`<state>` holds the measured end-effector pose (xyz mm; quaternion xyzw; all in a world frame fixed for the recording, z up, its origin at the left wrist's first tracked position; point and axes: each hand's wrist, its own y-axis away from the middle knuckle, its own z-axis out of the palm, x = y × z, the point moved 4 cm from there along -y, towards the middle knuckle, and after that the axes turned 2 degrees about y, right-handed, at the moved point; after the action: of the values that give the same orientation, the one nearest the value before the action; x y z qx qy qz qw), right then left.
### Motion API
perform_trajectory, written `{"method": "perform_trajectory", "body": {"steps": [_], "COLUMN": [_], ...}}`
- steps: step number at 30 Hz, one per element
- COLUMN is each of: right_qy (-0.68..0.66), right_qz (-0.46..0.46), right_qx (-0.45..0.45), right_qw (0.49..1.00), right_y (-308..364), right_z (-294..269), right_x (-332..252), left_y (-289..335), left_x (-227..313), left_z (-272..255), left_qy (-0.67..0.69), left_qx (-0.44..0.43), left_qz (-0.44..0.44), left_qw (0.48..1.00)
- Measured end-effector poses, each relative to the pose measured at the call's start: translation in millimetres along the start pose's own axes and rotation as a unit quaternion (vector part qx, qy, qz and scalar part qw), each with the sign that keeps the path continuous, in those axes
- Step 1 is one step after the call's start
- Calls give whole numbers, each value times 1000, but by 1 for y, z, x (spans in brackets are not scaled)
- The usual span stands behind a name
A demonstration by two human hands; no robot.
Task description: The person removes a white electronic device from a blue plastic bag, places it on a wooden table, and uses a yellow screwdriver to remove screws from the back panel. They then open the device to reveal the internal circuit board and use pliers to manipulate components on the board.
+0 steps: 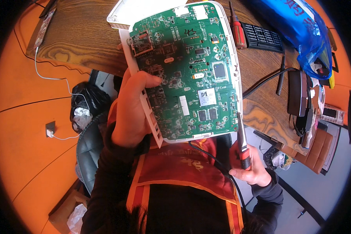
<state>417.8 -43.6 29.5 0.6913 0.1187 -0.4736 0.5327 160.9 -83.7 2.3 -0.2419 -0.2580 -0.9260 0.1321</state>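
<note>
A green circuit board (183,85) sits in a white plastic casing (231,50), held up tilted above my lap. My left hand (134,101) grips its left side, with the thumb over the front of the board and the fingers hidden behind. A dark shadow lies across the board's left part. My right hand (251,165) is closed around red-handled long-nose pliers (242,136). Their metal tip points up and lies at the casing's lower right edge; whether it touches cannot be made out. Chips, metal shields and small parts cover the board.
A wooden table (82,35) stands ahead, with a white cover (144,11) behind the board. To the right lie a red-handled screwdriver (238,33), a black vented part (263,37), a blue plastic bag (300,31) and a dark box (296,91). A white cable (52,76) hangs at left.
</note>
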Motion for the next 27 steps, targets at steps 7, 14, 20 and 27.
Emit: {"method": "perform_trajectory", "body": {"steps": [7,14,20,27], "right_qy": [-312,-478,-542,-545], "right_qz": [32,-118,-154,-142], "right_qx": [-178,-393,-363,-236], "right_qw": [933,776,742,792], "right_y": [0,-5,-5,-2], "right_z": [27,51,38,29], "right_x": [13,9,11,19], "left_y": [-6,-3,-1,-5], "left_x": [-6,-24,-17,-12], "left_z": [-3,0,3,0], "left_qy": [12,45,48,51], "left_qx": [-20,-1,-17,-13], "left_qz": [-19,-203,-126,4], "left_qw": [1000,978,991,999]}}
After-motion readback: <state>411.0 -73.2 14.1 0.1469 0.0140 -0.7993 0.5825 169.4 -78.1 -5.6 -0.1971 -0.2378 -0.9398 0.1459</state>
